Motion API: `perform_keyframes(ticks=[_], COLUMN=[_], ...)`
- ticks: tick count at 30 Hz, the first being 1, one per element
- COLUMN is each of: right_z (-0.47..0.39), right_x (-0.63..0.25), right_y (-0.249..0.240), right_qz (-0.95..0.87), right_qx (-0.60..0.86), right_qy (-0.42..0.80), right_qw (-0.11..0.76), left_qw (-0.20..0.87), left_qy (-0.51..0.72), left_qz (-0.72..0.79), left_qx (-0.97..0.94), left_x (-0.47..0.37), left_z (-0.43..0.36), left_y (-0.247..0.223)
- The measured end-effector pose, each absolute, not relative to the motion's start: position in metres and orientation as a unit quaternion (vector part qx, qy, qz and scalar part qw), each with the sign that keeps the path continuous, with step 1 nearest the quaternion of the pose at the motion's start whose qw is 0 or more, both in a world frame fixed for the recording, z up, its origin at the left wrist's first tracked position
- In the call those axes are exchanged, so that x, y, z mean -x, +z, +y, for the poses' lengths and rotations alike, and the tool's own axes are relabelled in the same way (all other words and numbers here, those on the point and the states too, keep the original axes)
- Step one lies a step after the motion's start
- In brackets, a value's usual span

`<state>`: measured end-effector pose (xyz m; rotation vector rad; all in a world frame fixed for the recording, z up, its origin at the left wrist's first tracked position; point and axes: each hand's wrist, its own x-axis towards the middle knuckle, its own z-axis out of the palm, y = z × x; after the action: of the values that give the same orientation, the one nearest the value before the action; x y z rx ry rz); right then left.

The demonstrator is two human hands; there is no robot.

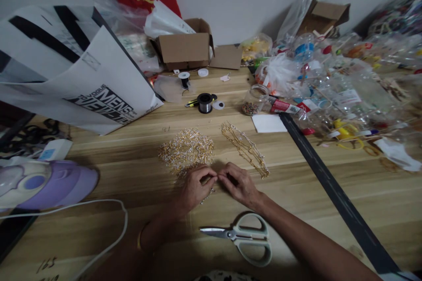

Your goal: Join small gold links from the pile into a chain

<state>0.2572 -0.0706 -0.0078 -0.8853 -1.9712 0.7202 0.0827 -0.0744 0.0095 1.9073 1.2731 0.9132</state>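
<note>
My left hand is closed in a pinch, with a short beaded chain hanging below its fingers. Its fingertips almost meet those of my right hand, which is pinched too; what lies between the right fingertips is too small to make out. Just beyond the left hand is a heap of gold and silver beaded chain. Several finished-looking strands lie stretched out past the right hand. Nearer to me, a pair of scissors with pale handles rests on the table, blades slightly apart and pointing left.
Wire spools and a clear jar of beads stand farther back. A white shopping bag and a purple appliance with a white cord occupy the left. Plastic bottles and bags crowd the right, beyond a dark strip.
</note>
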Motion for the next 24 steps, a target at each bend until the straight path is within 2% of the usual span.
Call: perform_keyframes(ticks=[24], right_z=[-0.072], right_x=[-0.258], right_y=[-0.006], right_qz=[-0.793], right_qx=[0.345], right_qy=[0.315], right_qw=[0.392], left_qw=[0.339], left_qy=[0.36], left_qz=[0.498], left_qx=[-0.713], left_x=[-0.08], left_z=[-0.073], left_y=[0.003])
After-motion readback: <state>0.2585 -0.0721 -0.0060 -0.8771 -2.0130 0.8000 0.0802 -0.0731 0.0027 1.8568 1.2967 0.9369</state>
